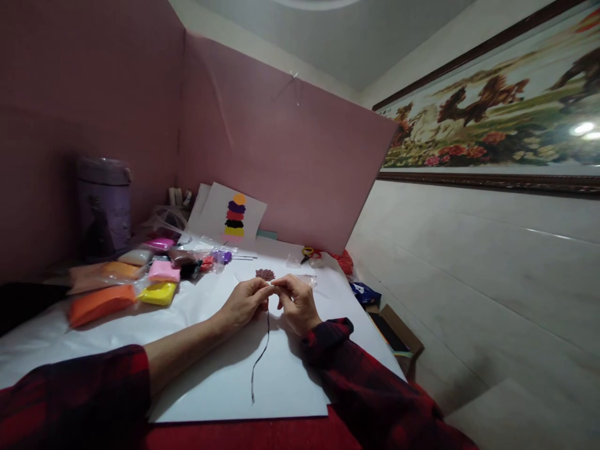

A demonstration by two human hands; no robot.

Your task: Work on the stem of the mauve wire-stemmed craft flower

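Above the white paper [206, 381], my left hand [246, 303] and my right hand [296, 304] meet at the fingertips. Both are closed in a pinch around something small and whitish, too small to make out. Just beyond the fingertips lies a brown, petal-edged piece [265, 274]. A thin dark strand [260, 357] runs from below the fingers down the paper toward the front edge.
Bags of coloured clay, orange [102, 305], yellow [158, 294] and pink [164, 271], lie at the left near a purple container [104, 206]. A card with coloured blobs [253, 215] leans behind. Yellow-handled scissors [307, 253] lie at the back right.
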